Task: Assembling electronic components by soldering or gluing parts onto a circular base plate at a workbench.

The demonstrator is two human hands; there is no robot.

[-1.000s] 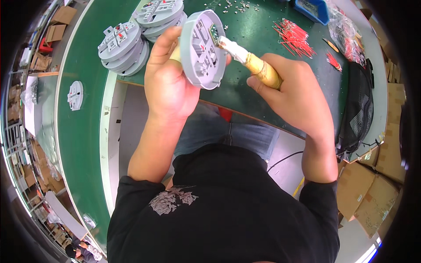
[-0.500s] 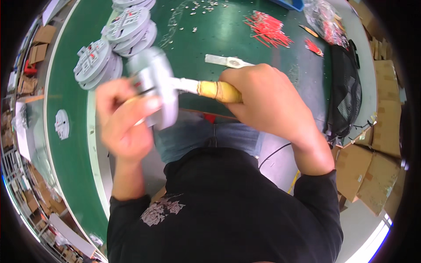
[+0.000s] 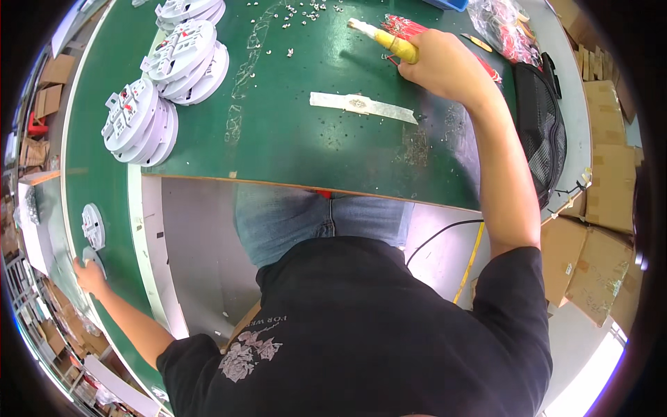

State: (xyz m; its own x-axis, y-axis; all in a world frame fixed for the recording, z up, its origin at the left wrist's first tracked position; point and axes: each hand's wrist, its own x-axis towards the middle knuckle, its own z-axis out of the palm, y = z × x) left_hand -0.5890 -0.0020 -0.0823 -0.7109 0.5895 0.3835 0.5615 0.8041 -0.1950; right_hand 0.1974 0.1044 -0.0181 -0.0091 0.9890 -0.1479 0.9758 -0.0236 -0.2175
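My left hand (image 3: 89, 276) reaches far left to a round whitish plastic plate (image 3: 94, 260), its fingers closed at the plate's edge. Just beyond it lies another such plate (image 3: 92, 226), studded with moulded parts. My right hand (image 3: 445, 68) is wrapped round a hand tool with a yellow, tape-bound handle (image 3: 397, 46) and a pale shaft pointing left. That hand is over the near side of a pile of short red wires (image 3: 401, 26), which it partly covers; whether it touches them I cannot tell.
Stacks of round plates (image 3: 130, 121) stand at the left of the green table (image 3: 278, 146). Small metal bits (image 3: 290, 52) are scattered at the back. A pale strip (image 3: 361, 105) lies mid-table. Right are a yellow-handled tool (image 3: 481, 44), plastic bag (image 3: 497, 24) and black mesh bag (image 3: 538, 125).
The plate held before my chest has left my left hand, which has swung far left to another plate. My right hand has moved up and right with the tool, toward the wires.
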